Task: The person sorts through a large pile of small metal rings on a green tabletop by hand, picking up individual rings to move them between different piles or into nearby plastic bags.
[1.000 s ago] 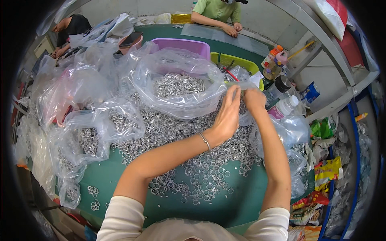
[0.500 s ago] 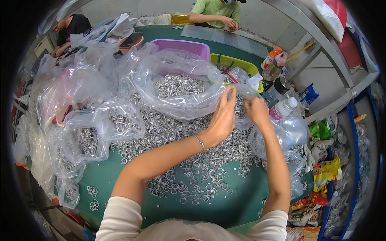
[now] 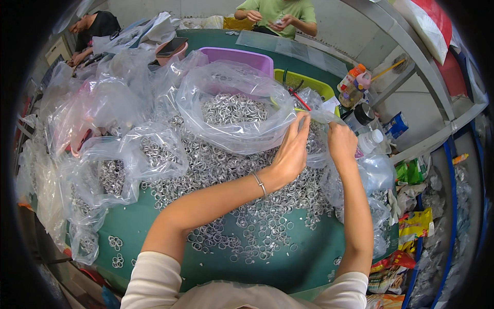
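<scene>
Plastic bag (image 3: pixel 321 118), centre-right of frame, looks light, slippery; we'd take the rim our right hand (image 3: pixel 342 140) seems to pinch; whether our left hand (image 3: pixel 291 150) grips, we cannot tell

Big bag (image 3: pixel 234 138): clear plastic film, glossy, creased. Rings (image 3: pixel 234 109), inside and around the big bag: silvery metal, shiny. Small bags (image 3: pixel 128 180), left of the big bag: thin clear plastic, wrinkled, glossy. Purple tub (image 3: pixel 244 56), behind the big bag: smooth plastic, soft sheen. Bottle (image 3: pixel 367 144), right of the big bag: smooth plastic. Table (image 3: pixel 303 257), beneath the big bag: smooth, low sheen. Bracelet (image 3: pixel 260 184), before the big bag: polished metal. Sleeves (image 3: pixel 152 278), nearer: matt cloth.
</scene>
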The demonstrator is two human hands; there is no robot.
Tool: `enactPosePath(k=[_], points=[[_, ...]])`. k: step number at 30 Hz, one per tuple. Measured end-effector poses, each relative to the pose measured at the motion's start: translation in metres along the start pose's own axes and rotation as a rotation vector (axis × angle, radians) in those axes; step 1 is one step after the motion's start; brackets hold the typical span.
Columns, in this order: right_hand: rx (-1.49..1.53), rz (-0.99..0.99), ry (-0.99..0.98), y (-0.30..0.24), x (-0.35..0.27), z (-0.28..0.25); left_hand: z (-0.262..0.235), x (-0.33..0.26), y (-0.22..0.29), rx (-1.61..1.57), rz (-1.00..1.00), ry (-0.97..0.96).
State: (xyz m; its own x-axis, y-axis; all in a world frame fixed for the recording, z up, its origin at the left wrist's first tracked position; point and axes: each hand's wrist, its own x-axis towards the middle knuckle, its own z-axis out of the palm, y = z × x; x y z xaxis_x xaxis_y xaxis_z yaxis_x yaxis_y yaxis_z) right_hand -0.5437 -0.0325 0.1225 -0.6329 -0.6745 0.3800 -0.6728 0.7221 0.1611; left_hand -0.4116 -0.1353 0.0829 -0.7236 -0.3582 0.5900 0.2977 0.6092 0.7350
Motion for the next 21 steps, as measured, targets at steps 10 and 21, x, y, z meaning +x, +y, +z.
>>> enactPosePath(k=[10,21], points=[[0.071,0.044,-0.092,0.004,-0.009,-0.004,-0.002,-0.005,0.0,-0.065,-0.023,-0.032],[0.32,-0.039,-0.239,-0.005,-0.042,-0.032,-0.015,-0.015,-0.002,-0.106,-0.064,-0.09]])
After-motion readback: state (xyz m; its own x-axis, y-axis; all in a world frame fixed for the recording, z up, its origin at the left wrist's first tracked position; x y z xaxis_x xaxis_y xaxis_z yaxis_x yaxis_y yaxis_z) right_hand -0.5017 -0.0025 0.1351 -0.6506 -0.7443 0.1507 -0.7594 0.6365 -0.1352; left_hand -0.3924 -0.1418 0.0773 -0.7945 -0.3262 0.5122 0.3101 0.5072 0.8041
